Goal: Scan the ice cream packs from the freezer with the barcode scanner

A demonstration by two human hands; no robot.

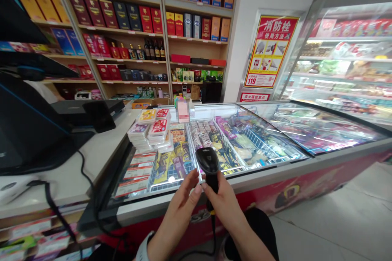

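Note:
A black barcode scanner [208,161] stands upright in front of me, its head tilted toward the freezer and its cord hanging down. My right hand [225,200] is wrapped round the scanner's handle. Close beside it on the left is my left hand [186,195], fingers stretched out and slightly curved, thumb near the right thumb. Whether the left fingertips touch the scanner I cannot tell. Both hands are just in front of the near edge of a glass-topped chest freezer [260,171], which holds ice creams in wire baskets.
Stacked plastic-packed boxes [159,127] and several price cards [136,175] lie on the freezer's left end. A white counter [101,157] with a black checkout terminal [30,126] is at left. Shelves [122,30] of boxed bottles stand behind; a lit display fridge [346,61] is at right.

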